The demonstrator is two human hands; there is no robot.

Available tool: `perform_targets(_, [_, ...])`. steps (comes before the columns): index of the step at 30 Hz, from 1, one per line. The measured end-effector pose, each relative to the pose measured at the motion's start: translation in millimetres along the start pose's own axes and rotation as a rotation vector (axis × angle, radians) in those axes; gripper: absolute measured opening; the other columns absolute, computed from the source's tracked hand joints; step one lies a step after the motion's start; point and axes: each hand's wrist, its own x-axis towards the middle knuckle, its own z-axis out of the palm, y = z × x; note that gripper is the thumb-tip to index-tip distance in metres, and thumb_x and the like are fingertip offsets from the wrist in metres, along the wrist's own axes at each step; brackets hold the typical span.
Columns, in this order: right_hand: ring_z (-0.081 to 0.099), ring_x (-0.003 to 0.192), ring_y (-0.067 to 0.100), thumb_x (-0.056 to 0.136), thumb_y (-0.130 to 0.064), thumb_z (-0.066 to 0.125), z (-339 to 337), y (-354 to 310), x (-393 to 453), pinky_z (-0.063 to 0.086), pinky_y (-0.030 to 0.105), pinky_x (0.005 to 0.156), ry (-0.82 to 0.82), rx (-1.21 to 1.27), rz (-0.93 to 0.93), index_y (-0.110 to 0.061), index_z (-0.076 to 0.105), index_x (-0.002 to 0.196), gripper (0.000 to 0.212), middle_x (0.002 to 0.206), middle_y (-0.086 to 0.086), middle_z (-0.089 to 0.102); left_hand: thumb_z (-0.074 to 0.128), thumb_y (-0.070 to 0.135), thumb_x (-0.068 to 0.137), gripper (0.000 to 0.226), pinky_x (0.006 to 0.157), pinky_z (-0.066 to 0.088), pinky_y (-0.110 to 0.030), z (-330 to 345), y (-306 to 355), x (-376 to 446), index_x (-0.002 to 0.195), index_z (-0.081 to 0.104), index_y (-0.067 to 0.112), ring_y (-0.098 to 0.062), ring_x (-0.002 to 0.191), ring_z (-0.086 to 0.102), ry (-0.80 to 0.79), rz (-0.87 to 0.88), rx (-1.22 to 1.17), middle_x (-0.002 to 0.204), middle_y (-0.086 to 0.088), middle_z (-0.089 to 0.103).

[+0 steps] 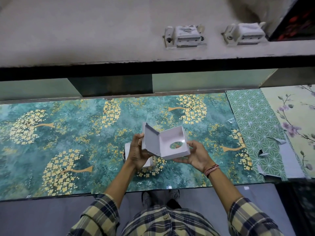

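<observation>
I hold a white hinged cardboard box [167, 142] above the teal flowered table sheet [85, 133]. It hangs open like a book, and its right panel has a round cut-out. My left hand [138, 153] grips the left flap by its edge, thumb on the outside. My right hand [196, 155] holds the right panel from below, fingers curled at its rim. Under my left hand lies another white piece [127, 147], mostly hidden.
A green geometric sheet [255, 126] and a pale floral sheet [293, 120] lie at the table's right. A raised grey shelf [85, 31] at the back carries two white clamp-like devices [185, 36], [243, 34]. My feet stand below the table's front edge.
</observation>
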Motion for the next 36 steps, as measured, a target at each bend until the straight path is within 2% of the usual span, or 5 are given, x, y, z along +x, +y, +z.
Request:
perform_targets(11, [0.07, 0.071, 0.024, 0.103, -0.006, 0.054, -3, 26, 10, 0.064, 0.044, 0.067, 0.297, -0.32, 0.003, -0.003, 0.071, 0.117, 0.023, 0.084, 0.009, 0.076, 0.068, 0.049, 0.07, 0.068, 0.068, 0.052, -0.04, 4, -23, 4, 0.123, 0.065, 0.007, -0.032, 0.086, 0.066, 0.111, -0.016, 0.1, 0.108, -0.017, 0.068])
perform_targets(21, [0.072, 0.07, 0.027, 0.097, -0.002, 0.058, -9, 35, 21, 0.059, 0.061, 0.085, 0.368, -0.49, -0.01, -0.008, 0.074, 0.102, 0.018, 0.08, 0.01, 0.078, 0.058, 0.043, 0.081, 0.048, 0.059, 0.053, -0.033, 4, -29, 4, 0.109, 0.067, 0.006, -0.027, 0.071, 0.068, 0.16, -0.054, 0.144, 0.091, -0.013, 0.07])
perform_targets(25, [0.068, 0.066, 0.027, 0.096, -0.001, 0.053, -8, 33, 19, 0.061, 0.046, 0.067, 0.4, -0.504, -0.005, -0.01, 0.074, 0.088, 0.024, 0.079, 0.013, 0.074, 0.044, 0.037, 0.096, 0.037, 0.059, 0.05, -0.032, 5, -26, -1, 0.094, 0.068, 0.009, -0.026, 0.07, 0.064, 0.165, -0.064, 0.142, 0.081, -0.011, 0.071])
perform_targets(31, [0.035, 0.055, 0.022, 0.094, -0.007, 0.051, 3, 18, 26, 0.024, 0.034, 0.051, 0.686, -0.922, -0.327, -0.008, 0.051, 0.064, 0.03, 0.058, 0.009, 0.044, 0.057, 0.048, 0.081, 0.058, 0.066, 0.045, -0.036, 7, -18, -3, 0.117, 0.064, 0.004, -0.032, 0.083, 0.059, 0.177, -0.015, 0.056, 0.1, -0.019, 0.065])
perform_targets(36, [0.054, 0.063, 0.018, 0.1, -0.025, 0.062, 38, -7, 29, 0.049, 0.026, 0.049, 0.183, -0.853, -0.288, 0.005, 0.07, 0.087, 0.033, 0.076, 0.003, 0.066, 0.046, 0.047, 0.092, 0.058, 0.08, 0.048, -0.043, 24, 1, 6, 0.125, 0.063, 0.002, -0.035, 0.095, 0.059, 0.134, 0.0, -0.094, 0.106, -0.02, 0.068])
